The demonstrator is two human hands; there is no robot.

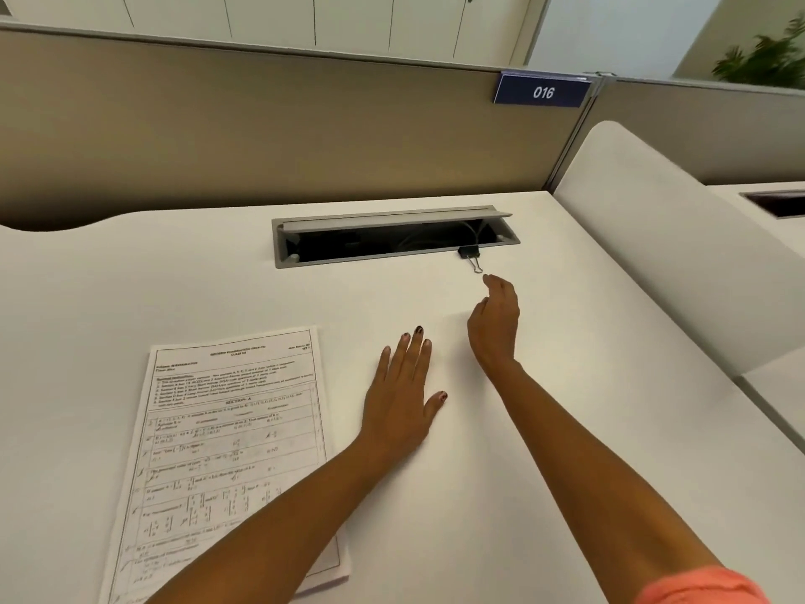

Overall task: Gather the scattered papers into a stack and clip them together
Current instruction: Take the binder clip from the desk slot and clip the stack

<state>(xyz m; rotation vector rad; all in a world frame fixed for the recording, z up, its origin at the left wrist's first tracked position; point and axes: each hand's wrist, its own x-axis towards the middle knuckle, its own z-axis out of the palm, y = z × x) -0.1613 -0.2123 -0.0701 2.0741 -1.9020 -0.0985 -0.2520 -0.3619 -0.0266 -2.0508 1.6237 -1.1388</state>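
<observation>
A stack of printed exam papers (226,451) lies on the white desk (130,289) at the lower left, edges roughly squared. A black binder clip (470,256) with silver handles sits at the front edge of the cable slot. My right hand (494,324) reaches out just short of the clip, fingers loosely bent, holding nothing, with a small gap between its fingertips and the clip's handle. My left hand (403,394) lies flat on the bare desk to the right of the papers, fingers straight and spread. My left forearm crosses the stack's lower right corner.
A grey cable slot (392,239) with its lid raised is set into the desk behind the clip. A beige partition (261,137) with a blue "016" sign (542,91) stands at the back. A white divider (679,255) borders the right side.
</observation>
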